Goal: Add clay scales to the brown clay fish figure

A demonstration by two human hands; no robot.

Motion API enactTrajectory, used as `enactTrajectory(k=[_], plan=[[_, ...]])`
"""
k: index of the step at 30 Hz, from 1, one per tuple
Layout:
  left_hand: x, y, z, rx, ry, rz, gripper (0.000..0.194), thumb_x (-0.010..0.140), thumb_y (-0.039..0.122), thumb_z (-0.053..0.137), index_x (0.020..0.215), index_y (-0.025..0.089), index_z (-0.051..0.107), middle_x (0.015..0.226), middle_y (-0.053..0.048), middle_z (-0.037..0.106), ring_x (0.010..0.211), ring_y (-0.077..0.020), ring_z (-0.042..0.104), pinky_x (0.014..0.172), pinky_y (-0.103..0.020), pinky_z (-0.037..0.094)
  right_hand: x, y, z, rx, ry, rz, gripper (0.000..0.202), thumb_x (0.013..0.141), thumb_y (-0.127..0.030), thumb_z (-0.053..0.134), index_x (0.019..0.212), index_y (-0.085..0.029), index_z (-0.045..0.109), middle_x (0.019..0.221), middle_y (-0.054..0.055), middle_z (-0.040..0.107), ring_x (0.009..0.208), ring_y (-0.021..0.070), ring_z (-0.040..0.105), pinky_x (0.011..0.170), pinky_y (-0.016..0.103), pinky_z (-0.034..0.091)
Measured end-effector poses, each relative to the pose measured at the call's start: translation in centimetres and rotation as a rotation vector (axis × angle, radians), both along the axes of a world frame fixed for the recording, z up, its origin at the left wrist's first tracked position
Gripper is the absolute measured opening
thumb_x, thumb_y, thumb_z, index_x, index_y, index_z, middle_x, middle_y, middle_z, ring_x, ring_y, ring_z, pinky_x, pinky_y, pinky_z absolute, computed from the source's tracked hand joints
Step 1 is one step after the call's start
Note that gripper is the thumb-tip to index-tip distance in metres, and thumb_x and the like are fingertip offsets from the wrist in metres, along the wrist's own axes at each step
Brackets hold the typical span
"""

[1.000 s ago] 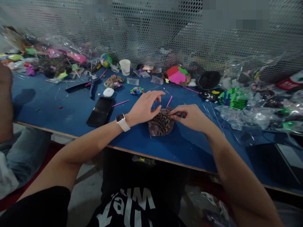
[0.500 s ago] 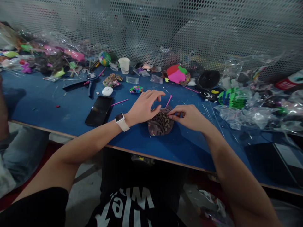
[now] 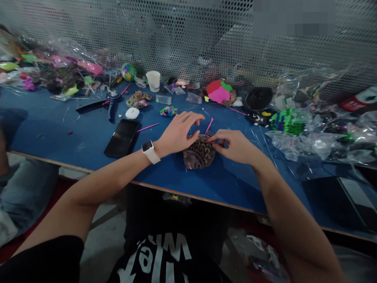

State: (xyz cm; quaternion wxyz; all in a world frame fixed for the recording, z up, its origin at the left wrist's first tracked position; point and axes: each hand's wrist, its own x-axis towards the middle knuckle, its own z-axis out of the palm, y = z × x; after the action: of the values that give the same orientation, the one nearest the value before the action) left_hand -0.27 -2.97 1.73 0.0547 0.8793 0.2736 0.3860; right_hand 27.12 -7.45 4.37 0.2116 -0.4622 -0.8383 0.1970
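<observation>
A rounded brown clay piece [image 3: 200,158] with small curled lighter pieces over its middle sits on the table in front of me. Over its left edge hovers my left hand [image 3: 179,131], fingers curved and the thumb apart from them, with nothing held. My right hand [image 3: 231,145] has its thumb and fingers pinched together at the clay's upper right. Whatever lies between those fingertips is too small to make out. Just behind the clay lies a thin pink tool [image 3: 209,124], and a multicoloured clay lump [image 3: 169,111] is beyond my left hand.
On the blue table [image 3: 76,135], a black phone [image 3: 122,137], a white oval case [image 3: 132,113] and dark-handled pliers [image 3: 110,104] lie to the left. A paper cup [image 3: 153,81] stands near the mesh panel [image 3: 182,39]. Plastic bags [image 3: 294,145] crowd the right. Another person's leg shows at far left.
The right fingertips have shifted slightly away from me along the clay's upper edge, still pinched. My left hand keeps its pose, and the view has moved a little.
</observation>
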Motion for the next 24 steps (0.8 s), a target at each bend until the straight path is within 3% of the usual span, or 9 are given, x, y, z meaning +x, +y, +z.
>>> enactTrajectory(k=[13, 24], plan=[[-0.1, 0.0, 0.2, -0.008, 0.023, -0.002, 0.033, 0.11, 0.024, 0.059, 0.143, 0.022, 0.059, 0.121, -0.011, 0.075, 0.112, -0.0303, 0.071, 0.11, -0.055, 0.058, 0.2, 0.1, 0.2, 0.005, -0.039, 0.027, 0.016, 0.097, -0.027, 0.074, 0.103, -0.027, 0.089, 0.105, 0.007, 0.084, 0.075, 0.0206, 0.07, 0.073, 0.038, 0.051], [-0.2, -0.7, 1.8, -0.084, 0.168, 0.084, 0.033, 0.11, 0.02, 0.054, 0.142, 0.02, 0.062, 0.129, -0.012, 0.074, 0.124, -0.03, 0.069, 0.12, -0.053, 0.054, 0.5, -0.2, 0.4, 0.106, -0.131, 0.054, 0.02, 0.099, -0.023, 0.072, 0.104, -0.027, 0.091, 0.106, 0.006, 0.087, 0.085, 0.024, 0.078, 0.082, 0.039, 0.055]])
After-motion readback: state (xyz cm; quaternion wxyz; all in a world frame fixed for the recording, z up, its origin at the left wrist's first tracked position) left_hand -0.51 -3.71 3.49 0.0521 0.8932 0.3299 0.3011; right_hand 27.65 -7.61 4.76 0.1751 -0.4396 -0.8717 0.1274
